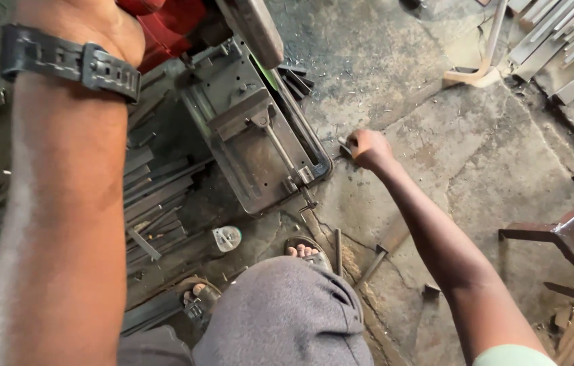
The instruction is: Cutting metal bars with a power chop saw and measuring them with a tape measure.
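Floor point(477, 149): cracked grey concrete, stained and dusted with metal filings; it takes up most of the view.
Left arm: fills the left side of the view, raised close to the camera, forearm running upward to the top edge.
Cut-off saw point(253, 129): grey steel base with a vise screw along its middle, red housing at the top; it sits on the floor just left of centre, tilted diagonally.
Metal strips point(155, 196): a loose heap of flat grey bars lying on the floor left of the saw base, some reaching under it.
Bar stack point(565, 41): pale angle and flat lengths piled at the top right corner, well apart from the hands.
Steel frame point(571, 237): rusty brown welded piece at the right edge.
Knee point(280, 318): covered in grey cloth, at the bottom centre, with sandalled toes showing just above it.
Left hand point(107, 30): at the top edge by the red housing; only the heel of the hand shows, so I cannot tell how it grips. 
Wristwatch point(70, 61): black strap across the left wrist.
Right hand point(368, 148): reached down to the floor, fingers curled shut around a small metal piece.
Small metal piece point(345, 146): dark offcut, mostly hidden in the right hand, just beside the lower right corner of the saw base.
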